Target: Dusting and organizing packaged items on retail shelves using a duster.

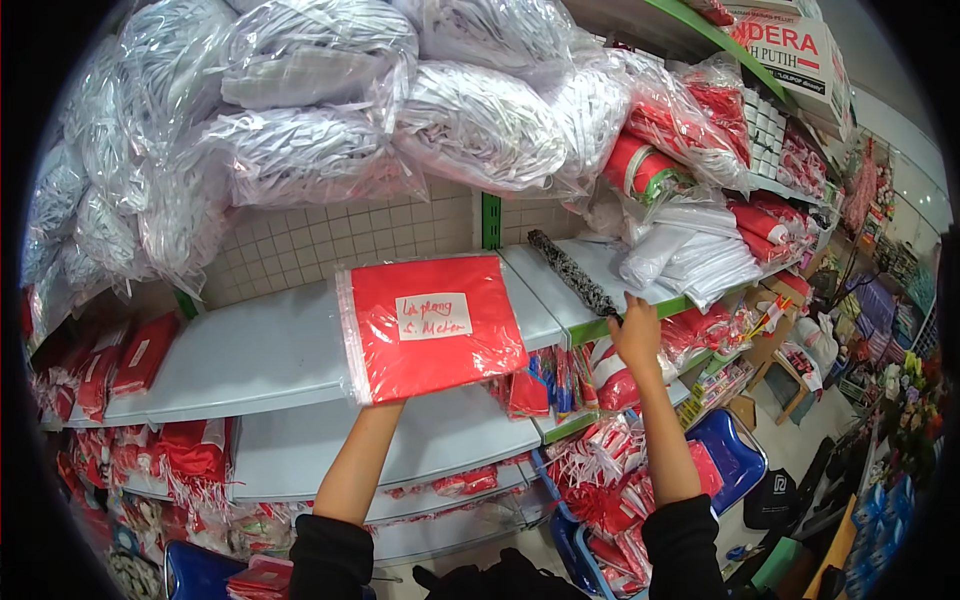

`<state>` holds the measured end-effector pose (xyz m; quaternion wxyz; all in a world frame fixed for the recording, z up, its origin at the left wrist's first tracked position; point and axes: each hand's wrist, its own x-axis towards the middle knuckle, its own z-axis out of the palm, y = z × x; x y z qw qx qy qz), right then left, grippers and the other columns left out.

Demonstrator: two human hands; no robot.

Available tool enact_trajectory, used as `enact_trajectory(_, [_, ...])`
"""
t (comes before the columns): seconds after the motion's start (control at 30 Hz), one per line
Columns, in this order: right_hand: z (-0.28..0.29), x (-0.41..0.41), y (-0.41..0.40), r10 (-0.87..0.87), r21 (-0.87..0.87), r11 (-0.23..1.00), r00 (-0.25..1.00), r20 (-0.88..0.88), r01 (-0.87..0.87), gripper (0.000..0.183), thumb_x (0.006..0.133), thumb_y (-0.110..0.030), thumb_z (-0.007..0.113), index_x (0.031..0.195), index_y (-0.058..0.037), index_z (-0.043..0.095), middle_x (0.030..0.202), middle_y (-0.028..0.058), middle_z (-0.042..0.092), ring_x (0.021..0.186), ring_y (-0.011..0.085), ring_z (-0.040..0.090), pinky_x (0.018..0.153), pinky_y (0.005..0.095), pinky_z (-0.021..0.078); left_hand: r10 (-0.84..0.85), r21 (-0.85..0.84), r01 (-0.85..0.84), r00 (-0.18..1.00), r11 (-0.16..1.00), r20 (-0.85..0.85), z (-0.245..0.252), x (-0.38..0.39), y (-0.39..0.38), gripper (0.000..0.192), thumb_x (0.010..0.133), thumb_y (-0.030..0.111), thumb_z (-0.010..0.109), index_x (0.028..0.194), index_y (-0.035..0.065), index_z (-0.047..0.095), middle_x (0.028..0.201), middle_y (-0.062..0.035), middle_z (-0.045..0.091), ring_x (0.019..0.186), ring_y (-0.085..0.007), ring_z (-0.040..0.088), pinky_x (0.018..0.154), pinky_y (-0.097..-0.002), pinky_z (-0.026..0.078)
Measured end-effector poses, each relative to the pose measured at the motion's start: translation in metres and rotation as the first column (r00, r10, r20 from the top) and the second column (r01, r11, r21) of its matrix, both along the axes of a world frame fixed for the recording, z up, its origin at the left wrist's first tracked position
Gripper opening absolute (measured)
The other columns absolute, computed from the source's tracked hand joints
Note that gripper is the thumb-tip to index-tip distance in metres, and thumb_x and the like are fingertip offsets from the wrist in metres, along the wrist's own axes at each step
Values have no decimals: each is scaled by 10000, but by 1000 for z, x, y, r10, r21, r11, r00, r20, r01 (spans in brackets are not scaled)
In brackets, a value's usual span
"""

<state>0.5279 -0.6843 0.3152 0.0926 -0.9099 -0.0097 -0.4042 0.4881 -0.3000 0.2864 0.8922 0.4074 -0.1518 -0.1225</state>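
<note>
My left hand (382, 407) is mostly hidden under a flat package of folded red cloth in clear plastic (435, 360), which it holds up before the shelves. A pale label with handwriting lies on the package's face. My right hand (637, 330) is at the handle end of a duster with speckled grey-black bristles (574, 274). The duster lies slanting across the upper shelf (517, 259); the fingers are close to its dark handle, and whether they grip it cannot be told.
Clear bags of white strips (480, 124) are piled above. Red packages (146, 352) stand at the shelf's left end, white folded bundles (705, 251) at its right. Below are a blue basket of red and white goods (581, 540) and blue chairs (731, 457).
</note>
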Motion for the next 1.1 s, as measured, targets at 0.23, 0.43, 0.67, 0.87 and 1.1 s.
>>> enact_trajectory(0.23, [-18,1,34,-137,81,983,957,-254,163,409,815,-197,539,1170,-9,467,773,209,634,712,370,639,632,474,490,99,-47,-94,989,994,107,3,27,6,608,901,518,355,1312,71,389,1326,-138,422,1207,-273,416,953,-441,413])
enact_trajectory(0.43, [-49,-83,94,337,505,848,901,-273,-164,382,907,-339,463,1113,-17,463,720,265,593,710,457,576,619,535,431,215,-130,-193,960,973,181,-7,42,13,580,909,492,360,1309,73,391,1316,-138,430,1198,-273,424,948,-437,419])
enact_trajectory(0.67, [-87,-139,137,576,548,743,784,-231,-384,288,920,-266,479,1036,-4,498,593,244,530,575,417,559,503,472,389,367,-210,-323,904,923,222,-28,43,19,548,919,463,365,1306,76,393,1305,-136,440,1187,-273,433,941,-432,426])
enact_trajectory(0.87, [-114,-153,142,666,480,710,712,-222,-514,299,919,-265,475,1045,6,473,546,240,507,566,431,551,476,475,388,454,-288,-383,857,878,245,-36,56,14,521,927,437,370,1303,78,395,1295,-135,449,1178,-273,441,936,-428,432])
enact_trajectory(1.1, [-124,-142,137,473,679,693,864,-171,-244,302,918,-258,479,1067,4,474,593,251,534,577,438,551,494,492,387,532,-350,-432,801,831,274,-38,73,13,489,936,408,376,1300,81,398,1284,-134,459,1167,-273,451,930,-423,439])
